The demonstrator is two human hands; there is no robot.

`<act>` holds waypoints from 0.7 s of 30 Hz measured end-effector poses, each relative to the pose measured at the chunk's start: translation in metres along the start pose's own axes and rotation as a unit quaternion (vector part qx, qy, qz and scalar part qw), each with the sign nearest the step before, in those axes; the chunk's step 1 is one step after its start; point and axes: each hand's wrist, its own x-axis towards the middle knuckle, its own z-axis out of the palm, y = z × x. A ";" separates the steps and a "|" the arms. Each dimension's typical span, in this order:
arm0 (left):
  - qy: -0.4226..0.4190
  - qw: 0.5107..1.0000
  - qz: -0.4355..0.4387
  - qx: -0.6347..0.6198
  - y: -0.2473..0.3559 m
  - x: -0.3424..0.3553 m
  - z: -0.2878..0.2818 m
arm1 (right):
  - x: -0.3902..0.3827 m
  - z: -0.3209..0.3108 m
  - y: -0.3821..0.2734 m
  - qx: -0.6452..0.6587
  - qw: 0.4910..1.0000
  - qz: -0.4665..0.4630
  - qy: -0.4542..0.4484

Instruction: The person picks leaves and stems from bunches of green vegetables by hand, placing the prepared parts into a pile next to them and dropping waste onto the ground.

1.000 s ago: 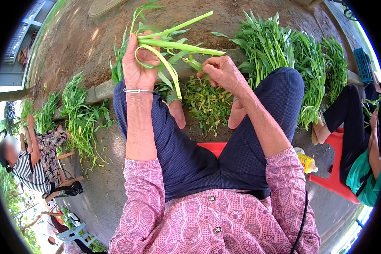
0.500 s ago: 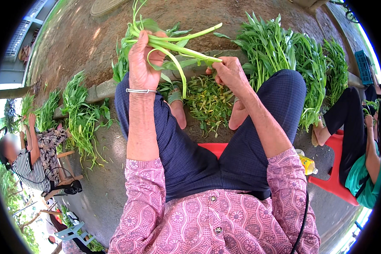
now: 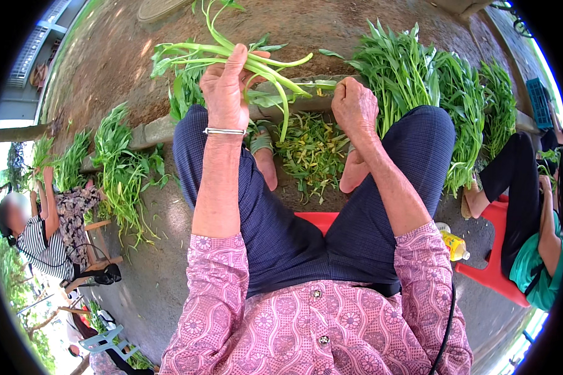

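My left hand (image 3: 228, 87) grips several pale green leafy stalks (image 3: 275, 78), which fan out above my wrist with a silver bangle. My right hand (image 3: 350, 103) is closed just right of them, its thumb and forefinger at the end of a thin leafy stem (image 3: 319, 84). Below, between my sandalled feet, lies a heap of green and yellowed trimmings (image 3: 309, 156). I sit on a red seat (image 3: 319, 222), knees apart. Tall bundles of leafy greens (image 3: 400, 75) lie beyond my right knee.
More greens (image 3: 119, 165) lie at left, near a seated person in a striped top (image 3: 44, 250). At right another person (image 3: 538, 262) sits by a red stool (image 3: 481, 275), a yellow-labelled bottle (image 3: 453, 247) and a blue crate (image 3: 538, 100). A curb (image 3: 150, 131) crosses behind my feet.
My left hand has moved right and turned; the stalks have swung, with tips now reaching further left and lower right. My right hand has shifted right, more closed.
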 end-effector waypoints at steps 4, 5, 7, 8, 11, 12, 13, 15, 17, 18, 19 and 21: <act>0.005 1.000 0.002 0.026 -0.003 -0.001 0.005 | 0.007 0.001 0.009 0.050 0.998 0.024 0.038; 0.008 0.999 0.003 0.031 -0.004 0.000 0.007 | 0.009 0.004 0.017 0.073 0.995 0.023 0.059; 0.019 0.999 0.019 0.028 -0.006 -0.001 0.008 | 0.011 -0.001 0.011 0.081 0.993 0.026 0.079; 0.019 0.999 0.018 0.033 -0.006 -0.001 0.007 | 0.010 -0.004 0.008 0.088 0.992 0.035 0.086; 0.022 0.999 0.021 0.042 -0.006 -0.002 0.008 | 0.011 -0.006 0.007 0.094 0.990 0.041 0.101; 0.022 0.999 0.022 0.043 -0.006 -0.002 0.009 | 0.012 -0.005 0.009 0.089 0.989 0.041 0.107; 0.017 0.999 0.016 0.044 -0.006 -0.002 0.010 | 0.013 -0.004 0.011 0.085 0.989 0.040 0.112; 0.007 0.999 0.004 0.048 -0.005 -0.003 0.011 | 0.016 -0.002 0.016 0.153 0.983 0.083 0.061; 0.008 0.999 0.010 0.043 -0.006 -0.002 0.008 | 0.018 -0.002 0.021 0.194 0.978 0.082 0.000; 0.010 0.999 0.013 0.040 -0.005 -0.001 0.006 | 0.018 -0.003 0.020 0.202 0.977 0.060 -0.035; 0.021 0.999 0.015 0.038 -0.004 0.000 0.003 | 0.019 -0.004 0.019 0.210 0.974 0.037 -0.071; 0.041 0.998 0.019 0.033 0.000 0.003 -0.003 | 0.016 -0.009 0.014 0.217 0.970 0.009 -0.112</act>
